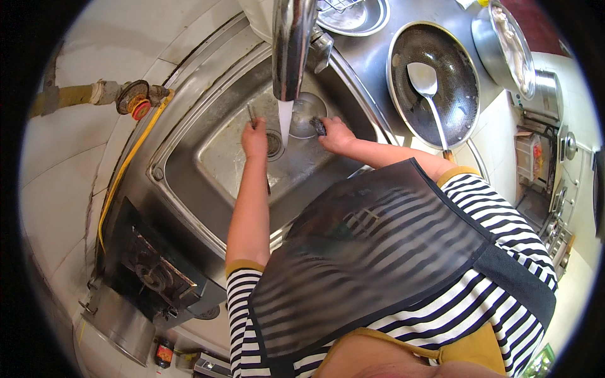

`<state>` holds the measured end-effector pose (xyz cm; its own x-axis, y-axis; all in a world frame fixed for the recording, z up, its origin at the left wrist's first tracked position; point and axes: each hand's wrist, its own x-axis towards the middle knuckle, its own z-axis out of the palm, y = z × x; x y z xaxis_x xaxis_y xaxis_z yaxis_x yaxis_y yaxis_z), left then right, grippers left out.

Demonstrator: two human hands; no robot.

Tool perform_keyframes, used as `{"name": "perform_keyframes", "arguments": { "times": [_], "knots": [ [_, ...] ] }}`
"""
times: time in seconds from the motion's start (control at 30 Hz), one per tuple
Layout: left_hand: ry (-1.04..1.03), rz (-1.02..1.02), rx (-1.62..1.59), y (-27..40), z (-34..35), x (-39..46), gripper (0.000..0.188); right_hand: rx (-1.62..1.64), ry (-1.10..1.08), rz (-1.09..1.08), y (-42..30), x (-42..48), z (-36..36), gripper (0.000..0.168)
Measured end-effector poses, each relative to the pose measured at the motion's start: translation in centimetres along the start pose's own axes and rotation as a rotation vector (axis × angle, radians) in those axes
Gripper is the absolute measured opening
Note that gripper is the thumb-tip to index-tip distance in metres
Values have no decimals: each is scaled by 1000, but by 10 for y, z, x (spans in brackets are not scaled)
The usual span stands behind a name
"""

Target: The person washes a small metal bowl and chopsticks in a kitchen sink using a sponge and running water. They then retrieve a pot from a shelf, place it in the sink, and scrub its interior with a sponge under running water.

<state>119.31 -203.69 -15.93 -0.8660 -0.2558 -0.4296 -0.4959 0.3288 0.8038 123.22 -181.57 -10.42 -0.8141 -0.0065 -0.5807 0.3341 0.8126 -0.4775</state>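
Observation:
Water runs from a chrome faucet (289, 52) into a stainless-steel sink (227, 141). My left hand (254, 139), left of the stream, is closed around a thin, dark, stick-like utensil (251, 111); its exact kind is unclear. To the right of the stream, my right hand (335, 133) grips a dark scouring pad (318, 126). Between the hands, a round metal bowl or lid (306, 111) lies on the sink floor beside the drain (274, 144). Part of the utensil is hidden by my left hand and forearm.
A wok (446, 61) with a metal spatula (422, 79) in it stands on the counter right of the sink. Beyond it is a steel basin (496, 56) with pale contents. A metal pan (364, 21) sits behind the faucet. A gas stove (156, 279) is at lower left.

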Motion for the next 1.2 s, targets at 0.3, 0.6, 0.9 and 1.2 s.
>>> {"name": "perform_keyframes", "arguments": {
  "times": [0.3,0.6,0.9,1.2],
  "knots": [
    [-265,-268,-28,-184,111,63,42,-70,213,-712,7,94,40,34],
    [-188,-385,-471,-68,72,-1,41,-474,-247,-519,-13,84,45,27],
    [-340,-491,-335,-7,-14,-37,49,-710,56,-1289,-9,70,10,14],
    [-241,-478,-639,28,-55,-83,43,-507,31,-1025,-84,-33,5,8]
  ]
}}
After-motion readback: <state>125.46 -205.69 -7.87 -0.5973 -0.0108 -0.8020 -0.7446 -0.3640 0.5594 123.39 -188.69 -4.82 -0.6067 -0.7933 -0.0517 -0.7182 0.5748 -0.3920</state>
